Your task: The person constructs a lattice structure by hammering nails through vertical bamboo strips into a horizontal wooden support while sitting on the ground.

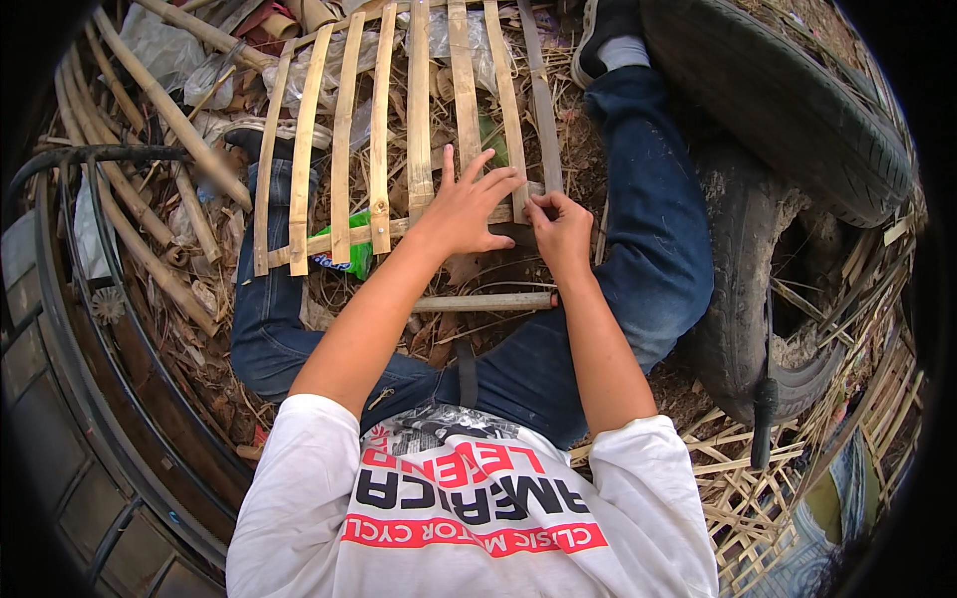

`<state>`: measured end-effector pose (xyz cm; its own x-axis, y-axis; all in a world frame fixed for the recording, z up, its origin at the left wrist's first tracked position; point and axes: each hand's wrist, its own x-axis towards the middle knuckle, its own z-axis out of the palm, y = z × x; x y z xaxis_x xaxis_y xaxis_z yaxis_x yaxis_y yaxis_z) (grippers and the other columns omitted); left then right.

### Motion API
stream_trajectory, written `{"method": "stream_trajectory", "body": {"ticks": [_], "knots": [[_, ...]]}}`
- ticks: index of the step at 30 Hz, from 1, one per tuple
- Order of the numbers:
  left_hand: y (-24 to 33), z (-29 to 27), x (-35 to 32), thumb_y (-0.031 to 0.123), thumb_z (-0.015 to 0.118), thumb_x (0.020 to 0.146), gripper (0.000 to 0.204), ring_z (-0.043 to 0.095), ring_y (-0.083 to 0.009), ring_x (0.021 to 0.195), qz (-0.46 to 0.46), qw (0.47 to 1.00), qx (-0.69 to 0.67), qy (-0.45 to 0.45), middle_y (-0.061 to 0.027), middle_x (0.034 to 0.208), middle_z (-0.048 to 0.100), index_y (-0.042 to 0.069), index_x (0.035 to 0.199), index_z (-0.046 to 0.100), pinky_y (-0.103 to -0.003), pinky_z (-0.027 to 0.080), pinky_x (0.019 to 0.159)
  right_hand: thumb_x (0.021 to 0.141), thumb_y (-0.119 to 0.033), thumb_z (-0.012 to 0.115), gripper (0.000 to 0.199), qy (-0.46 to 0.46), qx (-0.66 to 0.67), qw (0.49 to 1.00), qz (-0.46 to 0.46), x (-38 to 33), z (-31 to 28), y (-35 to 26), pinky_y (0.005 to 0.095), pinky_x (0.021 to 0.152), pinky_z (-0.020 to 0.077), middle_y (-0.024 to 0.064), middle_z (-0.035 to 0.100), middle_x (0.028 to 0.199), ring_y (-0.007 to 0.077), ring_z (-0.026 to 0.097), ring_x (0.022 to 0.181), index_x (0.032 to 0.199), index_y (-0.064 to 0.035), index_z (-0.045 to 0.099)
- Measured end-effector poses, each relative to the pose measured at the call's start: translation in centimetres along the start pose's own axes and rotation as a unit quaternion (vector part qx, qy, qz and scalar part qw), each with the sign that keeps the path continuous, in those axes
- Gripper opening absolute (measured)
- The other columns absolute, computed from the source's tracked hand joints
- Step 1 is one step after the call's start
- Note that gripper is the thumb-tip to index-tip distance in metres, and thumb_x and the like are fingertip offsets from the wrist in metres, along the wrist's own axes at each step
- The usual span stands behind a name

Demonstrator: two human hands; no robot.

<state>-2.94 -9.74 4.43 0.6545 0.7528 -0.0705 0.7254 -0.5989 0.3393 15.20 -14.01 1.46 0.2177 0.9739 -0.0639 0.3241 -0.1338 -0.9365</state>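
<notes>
A rack of split bamboo slats (381, 130) lies in front of me between my legs, its slats running away from me and joined by a bamboo crosspiece (324, 244) near their close ends. My left hand (467, 207) rests over the slats right of the middle, fingers spread. At the near end of a right-hand slat (506, 120), my right hand (561, 231) is closed in a pinch between thumb and fingers. What it pinches is too small to make out. Closer to my lap lies a round wooden stick (478, 302) with a reddish right end.
Two worn tyres (797, 110) stand at the right, with a black-handled tool (765, 424) against the lower one. Woven bamboo strips (748, 488) lie below them. Bamboo poles (169, 120) and plastic litter cover the far left ground. A black metal frame (110, 329) stands close on the left.
</notes>
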Motion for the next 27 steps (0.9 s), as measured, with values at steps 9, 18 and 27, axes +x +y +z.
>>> {"method": "stream_trajectory", "body": {"ticks": [9, 18, 27], "knots": [[2.1, 1.6, 1.2, 0.027, 0.080, 0.072, 0.036, 0.022, -0.0387, 0.148, -0.082, 0.987, -0.081, 0.111, -0.0083, 0.134, 0.060, 0.013, 0.103, 0.070, -0.071, -0.004, 0.115, 0.081, -0.004, 0.073, 0.010, -0.003, -0.057, 0.997, -0.058, -0.2, -0.4, -1.2, 0.0355, 0.064, 0.0534, 0.0198, 0.070, 0.079, 0.0301, 0.072, 0.071, 0.087, 0.0024, 0.070], [1.6, 3.6, 0.7, 0.022, 0.078, 0.076, 0.009, 0.026, -0.0376, 0.148, -0.093, 0.972, -0.136, 0.166, -0.0021, 0.129, 0.067, 0.015, 0.079, 0.075, -0.072, -0.006, 0.114, 0.080, 0.000, 0.072, 0.009, -0.002, -0.056, 0.990, -0.128, -0.9, -0.2, -1.2, 0.0371, 0.068, 0.0561, 0.0179, 0.070, 0.085, 0.0331, 0.071, 0.077, 0.089, 0.0005, 0.070], [1.8, 3.3, 1.2, 0.018, 0.081, 0.074, 0.008, 0.041, -0.0313, 0.139, -0.066, 0.970, -0.136, 0.189, 0.0034, 0.114, 0.072, 0.016, 0.079, 0.075, -0.072, -0.001, 0.115, 0.079, 0.002, 0.069, 0.016, -0.006, -0.092, 0.986, -0.141, -1.2, -0.6, -1.4, 0.0360, 0.067, 0.0558, 0.0175, 0.070, 0.089, 0.0327, 0.070, 0.076, 0.095, 0.0005, 0.069]]}}
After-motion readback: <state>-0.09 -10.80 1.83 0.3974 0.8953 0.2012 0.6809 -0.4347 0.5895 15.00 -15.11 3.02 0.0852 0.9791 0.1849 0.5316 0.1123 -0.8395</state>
